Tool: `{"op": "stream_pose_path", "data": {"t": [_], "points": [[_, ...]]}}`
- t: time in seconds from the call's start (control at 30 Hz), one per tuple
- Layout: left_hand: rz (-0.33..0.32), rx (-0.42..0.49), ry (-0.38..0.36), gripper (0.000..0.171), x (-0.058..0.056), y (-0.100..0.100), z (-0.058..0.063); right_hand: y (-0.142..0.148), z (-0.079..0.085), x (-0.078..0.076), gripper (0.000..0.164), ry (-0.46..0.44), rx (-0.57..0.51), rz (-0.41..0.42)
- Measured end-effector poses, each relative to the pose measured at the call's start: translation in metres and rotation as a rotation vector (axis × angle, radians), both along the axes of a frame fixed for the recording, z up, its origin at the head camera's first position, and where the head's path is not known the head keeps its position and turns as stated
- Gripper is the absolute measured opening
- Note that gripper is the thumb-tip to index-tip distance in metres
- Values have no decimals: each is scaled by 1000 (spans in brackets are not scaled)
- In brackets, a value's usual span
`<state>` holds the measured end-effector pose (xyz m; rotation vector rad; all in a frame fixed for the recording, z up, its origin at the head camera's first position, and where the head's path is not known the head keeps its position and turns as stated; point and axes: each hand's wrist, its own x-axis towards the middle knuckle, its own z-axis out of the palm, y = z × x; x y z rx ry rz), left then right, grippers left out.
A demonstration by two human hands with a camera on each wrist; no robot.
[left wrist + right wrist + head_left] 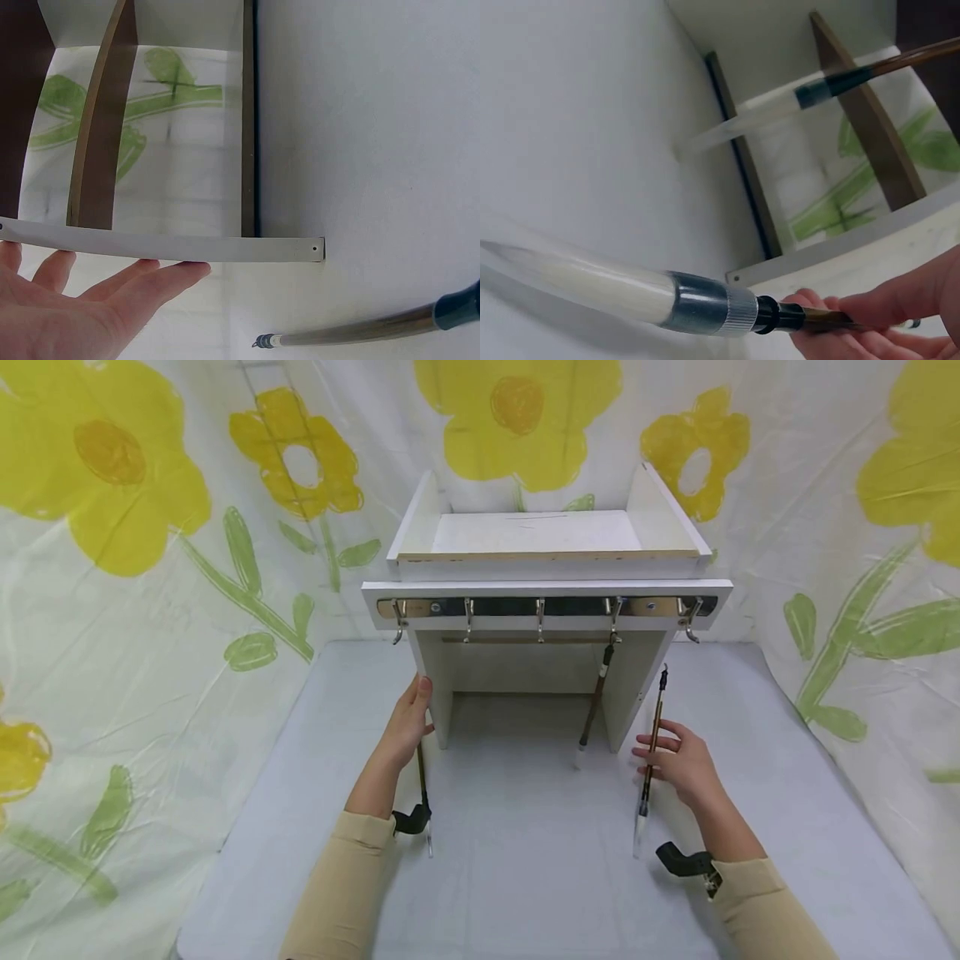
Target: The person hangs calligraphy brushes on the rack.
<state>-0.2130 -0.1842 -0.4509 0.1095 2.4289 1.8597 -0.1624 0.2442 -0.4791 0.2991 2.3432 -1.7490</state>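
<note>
My left hand (pixel 405 727) rests with extended fingers against the left side panel (pixel 165 247) of a small white shelf unit (pixel 555 589). Close under that wrist is a calligraphy brush (pixel 423 777); its looped end shows in the left wrist view, apart from the fingers. Between thumb and fingers, my right hand (pixel 678 760) pinches a second calligraphy brush (pixel 657 710), loop end up, to the right of the unit. A clear cap (pixel 592 289) covers its white bristles. Another capped brush (pixel 597 693) hangs bristles down from a hook on the unit's front.
A metal rail with several double hooks (pixel 502 607) runs across the unit's front board. Above it is an open top tray (pixel 536 531). The unit stands on a pale cloth-covered table (pixel 517 860), before a flower-printed curtain (pixel 300 527).
</note>
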Motion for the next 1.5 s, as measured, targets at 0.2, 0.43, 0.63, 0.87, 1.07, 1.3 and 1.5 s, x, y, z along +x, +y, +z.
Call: {"op": "stream_pose_path", "data": {"t": [0.2,0.43,0.63,0.87,1.07,1.3,1.5], "points": [[-5,-6,8,73,0,0,0,1,12,6,75,65,-4,-18],[-7,-7,4,74,0,-1,0,-2,27,13,76,141,-39,-21],[3,-5,-7,79,0,-2,3,-5,37,17,75,189,-35,-19],[-6,-2,-30,76,2,-1,4,-6,45,21,73,229,-35,-16],[-17,7,-18,68,2,-1,2,-6,52,26,71,279,-30,-18],[-2,-2,-22,78,3,-1,1,-9,61,33,70,344,-9,-36],[-3,-3,-11,79,3,-1,1,-11,72,41,71,383,-10,-47]]}}
